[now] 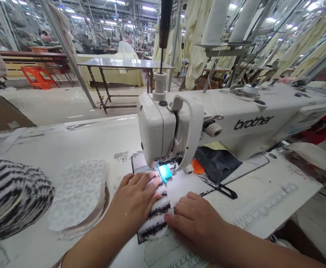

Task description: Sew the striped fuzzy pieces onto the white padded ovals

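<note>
A black-and-white striped fuzzy fabric piece (157, 215) lies on the machine bed, its far end under my left fingers just short of the presser foot. My left hand (135, 199) rests on it, fingers stretched forward and pressing down. At the piece's right edge, my right hand (198, 217) is closed, with its thumb on the fabric and the other fingers curled. The white sewing machine (176, 126) stands directly ahead. Beside its needle area is a lit blue guard piece (165, 172). My fingers partly cover the fabric's far end.
On the left lie a stack of striped pieces (17, 197) and a stack of pale spotted pieces (77, 193). Black-handled snips (221, 189), an orange item (198, 166) and dark cloth (218, 163) lie under the machine arm. A printed ruler (266, 206) runs along the right.
</note>
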A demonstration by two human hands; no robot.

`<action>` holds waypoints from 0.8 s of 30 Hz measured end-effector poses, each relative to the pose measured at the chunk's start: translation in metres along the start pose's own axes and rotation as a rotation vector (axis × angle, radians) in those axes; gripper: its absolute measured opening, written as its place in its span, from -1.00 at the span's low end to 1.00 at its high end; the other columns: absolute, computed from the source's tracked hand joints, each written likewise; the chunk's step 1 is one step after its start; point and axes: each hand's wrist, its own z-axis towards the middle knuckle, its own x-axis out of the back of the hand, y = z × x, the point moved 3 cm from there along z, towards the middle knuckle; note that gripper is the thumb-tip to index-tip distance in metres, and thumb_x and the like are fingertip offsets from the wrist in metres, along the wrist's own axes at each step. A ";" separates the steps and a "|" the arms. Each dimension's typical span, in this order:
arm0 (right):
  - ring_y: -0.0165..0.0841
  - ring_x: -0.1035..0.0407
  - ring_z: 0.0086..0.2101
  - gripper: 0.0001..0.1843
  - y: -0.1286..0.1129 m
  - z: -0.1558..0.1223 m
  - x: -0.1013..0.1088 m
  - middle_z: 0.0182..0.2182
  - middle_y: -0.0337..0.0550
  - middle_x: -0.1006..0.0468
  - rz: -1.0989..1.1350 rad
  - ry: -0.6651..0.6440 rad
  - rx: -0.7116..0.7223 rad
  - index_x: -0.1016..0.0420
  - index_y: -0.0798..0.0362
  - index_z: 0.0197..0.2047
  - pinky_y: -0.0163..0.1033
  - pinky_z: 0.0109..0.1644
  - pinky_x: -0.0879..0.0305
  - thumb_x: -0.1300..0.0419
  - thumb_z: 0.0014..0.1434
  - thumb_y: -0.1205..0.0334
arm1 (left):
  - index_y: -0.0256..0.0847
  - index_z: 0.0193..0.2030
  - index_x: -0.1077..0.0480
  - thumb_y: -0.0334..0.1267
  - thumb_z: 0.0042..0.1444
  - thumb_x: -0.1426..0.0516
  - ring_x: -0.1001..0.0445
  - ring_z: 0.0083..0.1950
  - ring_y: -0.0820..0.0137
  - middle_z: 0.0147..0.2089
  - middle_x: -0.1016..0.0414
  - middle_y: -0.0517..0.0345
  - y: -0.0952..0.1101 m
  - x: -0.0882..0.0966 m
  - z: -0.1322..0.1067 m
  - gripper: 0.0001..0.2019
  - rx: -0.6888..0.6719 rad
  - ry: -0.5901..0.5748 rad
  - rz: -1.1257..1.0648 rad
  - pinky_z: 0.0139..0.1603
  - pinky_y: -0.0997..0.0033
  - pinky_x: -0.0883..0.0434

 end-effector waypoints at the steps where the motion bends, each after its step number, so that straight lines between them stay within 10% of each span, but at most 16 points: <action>1: -0.36 -0.12 -0.51 -0.75 0.000 0.000 0.000 -0.57 -0.23 -0.31 -0.004 0.003 -0.003 -0.41 0.10 -0.36 -0.23 -0.43 0.08 0.06 0.20 0.45 | -0.07 0.05 -0.27 -0.28 0.23 0.00 -0.32 0.04 0.16 0.08 -0.36 0.09 0.000 -0.001 0.000 -0.75 0.002 0.002 0.007 -0.02 0.03 -0.26; 14: -0.37 -0.12 -0.50 -0.78 -0.001 -0.001 0.002 -0.55 -0.24 -0.32 -0.023 -0.032 0.005 -0.39 0.11 -0.37 -0.22 -0.44 0.08 0.04 0.21 0.42 | -0.23 -0.27 -0.42 -0.38 0.23 0.04 -0.38 -0.17 0.23 -0.20 -0.46 0.03 0.023 0.015 -0.011 -0.79 -0.128 0.228 -0.130 -0.14 0.12 -0.37; 24: -0.36 -0.12 -0.50 -0.76 0.000 -0.003 0.004 -0.55 -0.23 -0.33 -0.046 0.000 0.037 -0.39 0.12 -0.39 -0.22 -0.43 0.10 0.06 0.20 0.44 | -0.23 -0.17 -0.43 -0.38 0.22 -0.02 -0.37 -0.15 0.21 -0.12 -0.46 0.03 0.020 0.000 -0.015 -0.83 -0.191 0.150 -0.131 -0.15 0.10 -0.39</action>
